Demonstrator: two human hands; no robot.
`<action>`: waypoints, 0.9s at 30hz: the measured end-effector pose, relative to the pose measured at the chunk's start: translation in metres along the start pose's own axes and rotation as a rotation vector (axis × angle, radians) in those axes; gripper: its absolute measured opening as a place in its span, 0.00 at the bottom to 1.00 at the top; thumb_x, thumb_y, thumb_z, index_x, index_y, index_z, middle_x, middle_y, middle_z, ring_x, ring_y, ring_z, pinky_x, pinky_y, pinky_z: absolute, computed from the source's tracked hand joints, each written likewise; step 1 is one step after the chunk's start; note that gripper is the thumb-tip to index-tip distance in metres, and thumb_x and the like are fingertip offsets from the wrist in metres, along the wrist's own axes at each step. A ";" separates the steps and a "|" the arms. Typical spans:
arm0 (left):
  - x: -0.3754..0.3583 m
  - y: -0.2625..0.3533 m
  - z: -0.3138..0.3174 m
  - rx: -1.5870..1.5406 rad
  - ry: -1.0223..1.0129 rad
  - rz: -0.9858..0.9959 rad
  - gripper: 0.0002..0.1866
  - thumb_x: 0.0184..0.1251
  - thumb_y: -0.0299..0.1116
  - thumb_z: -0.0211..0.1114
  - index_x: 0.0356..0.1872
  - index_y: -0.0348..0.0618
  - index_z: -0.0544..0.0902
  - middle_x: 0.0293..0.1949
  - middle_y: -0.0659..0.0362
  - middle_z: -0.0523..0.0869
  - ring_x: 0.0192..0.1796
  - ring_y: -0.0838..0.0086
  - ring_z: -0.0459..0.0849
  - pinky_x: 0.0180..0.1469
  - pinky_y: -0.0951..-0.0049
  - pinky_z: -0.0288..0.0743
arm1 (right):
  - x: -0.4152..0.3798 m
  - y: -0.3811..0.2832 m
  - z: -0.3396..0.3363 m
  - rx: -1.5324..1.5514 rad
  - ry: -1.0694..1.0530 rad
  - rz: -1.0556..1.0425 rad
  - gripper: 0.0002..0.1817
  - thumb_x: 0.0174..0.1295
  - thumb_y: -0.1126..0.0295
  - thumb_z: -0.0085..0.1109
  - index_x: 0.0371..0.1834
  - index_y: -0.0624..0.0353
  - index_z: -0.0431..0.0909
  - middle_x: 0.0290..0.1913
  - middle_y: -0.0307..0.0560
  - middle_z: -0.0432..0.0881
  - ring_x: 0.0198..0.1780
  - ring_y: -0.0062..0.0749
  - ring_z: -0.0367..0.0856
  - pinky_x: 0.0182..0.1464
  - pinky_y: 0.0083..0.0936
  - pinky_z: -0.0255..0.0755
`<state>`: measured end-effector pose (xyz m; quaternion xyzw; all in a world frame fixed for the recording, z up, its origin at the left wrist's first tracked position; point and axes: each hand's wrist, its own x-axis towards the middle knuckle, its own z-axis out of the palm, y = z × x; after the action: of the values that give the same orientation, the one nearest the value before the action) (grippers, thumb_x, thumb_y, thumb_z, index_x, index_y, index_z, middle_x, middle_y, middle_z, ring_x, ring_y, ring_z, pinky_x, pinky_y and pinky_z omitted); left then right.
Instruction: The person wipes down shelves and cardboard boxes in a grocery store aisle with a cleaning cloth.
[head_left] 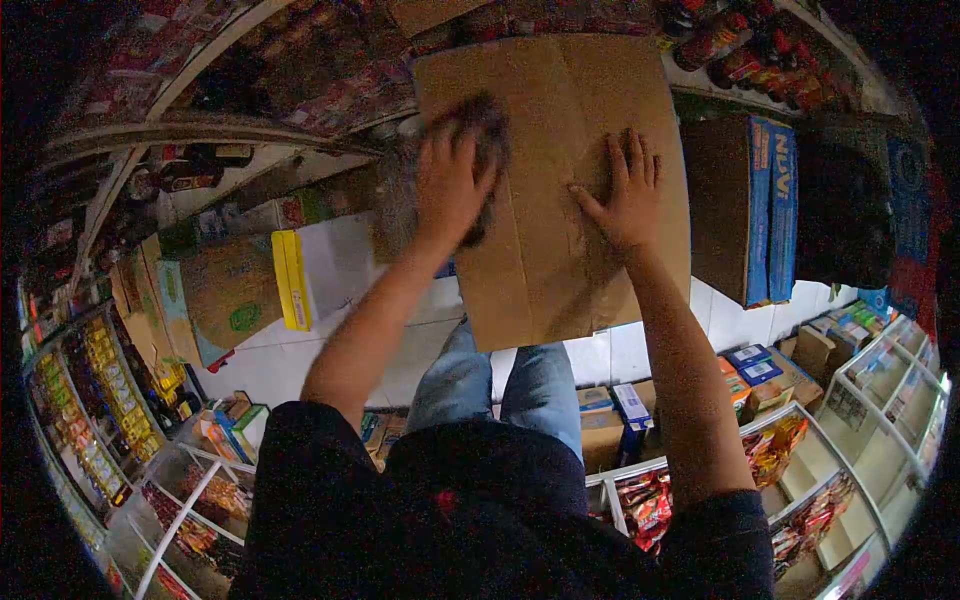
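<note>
A large brown cardboard box stands in front of my legs, its broad taped face toward me. My left hand is at the box's left edge, fingers curled over a dark, crumpled cloth. Motion blurs the cloth, and the palm side of that hand is hidden. On the right half of the same face, my right hand lies flat with fingers spread and holds nothing.
Right of the box stands a carton with a blue NUVI panel. Leftward are another carton and a yellow box. Shelves of packaged goods line the back. Glass cases with snack packets are beside and behind me, over white floor tiles.
</note>
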<state>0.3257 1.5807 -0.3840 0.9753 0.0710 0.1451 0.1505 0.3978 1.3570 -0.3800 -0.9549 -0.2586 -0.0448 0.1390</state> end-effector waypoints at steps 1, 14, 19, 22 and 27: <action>-0.025 0.011 -0.003 -0.071 -0.025 -0.019 0.25 0.52 0.39 0.62 0.51 0.44 0.69 0.53 0.46 0.66 0.55 0.50 0.64 0.56 0.54 0.61 | 0.000 -0.002 -0.001 0.013 0.034 0.012 0.43 0.46 0.42 0.56 0.64 0.52 0.56 0.66 0.54 0.52 0.67 0.46 0.48 0.66 0.46 0.37; -0.188 0.055 -0.004 -0.795 0.106 -0.840 0.26 0.54 0.40 0.61 0.54 0.45 0.67 0.56 0.48 0.64 0.59 0.57 0.60 0.60 0.61 0.55 | -0.001 0.001 0.001 0.039 0.032 -0.106 0.41 0.49 0.46 0.56 0.64 0.53 0.56 0.66 0.53 0.52 0.67 0.50 0.48 0.66 0.47 0.39; -0.194 0.040 0.030 -1.169 0.293 -1.235 0.29 0.60 0.44 0.56 0.59 0.40 0.60 0.58 0.51 0.63 0.60 0.65 0.61 0.59 0.66 0.56 | -0.002 0.003 0.007 -0.007 0.030 -0.157 0.39 0.50 0.50 0.57 0.64 0.52 0.55 0.67 0.53 0.51 0.68 0.48 0.47 0.65 0.47 0.40; -0.219 0.046 0.045 -1.562 0.359 -1.256 0.27 0.60 0.41 0.56 0.57 0.40 0.61 0.51 0.55 0.69 0.53 0.67 0.68 0.55 0.71 0.62 | -0.001 0.005 0.011 0.056 0.033 -0.132 0.39 0.50 0.51 0.58 0.64 0.53 0.56 0.66 0.53 0.53 0.66 0.49 0.49 0.65 0.46 0.42; -0.241 0.039 0.107 -1.645 0.342 -1.285 0.18 0.60 0.37 0.55 0.47 0.38 0.66 0.44 0.56 0.72 0.47 0.67 0.71 0.51 0.68 0.64 | 0.003 0.013 0.015 0.015 0.035 -0.212 0.37 0.52 0.53 0.56 0.63 0.55 0.56 0.66 0.53 0.52 0.66 0.50 0.49 0.65 0.43 0.44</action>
<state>0.1339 1.4711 -0.5327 0.3186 0.4740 0.1770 0.8015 0.4071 1.3514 -0.3969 -0.9201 -0.3561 -0.0741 0.1451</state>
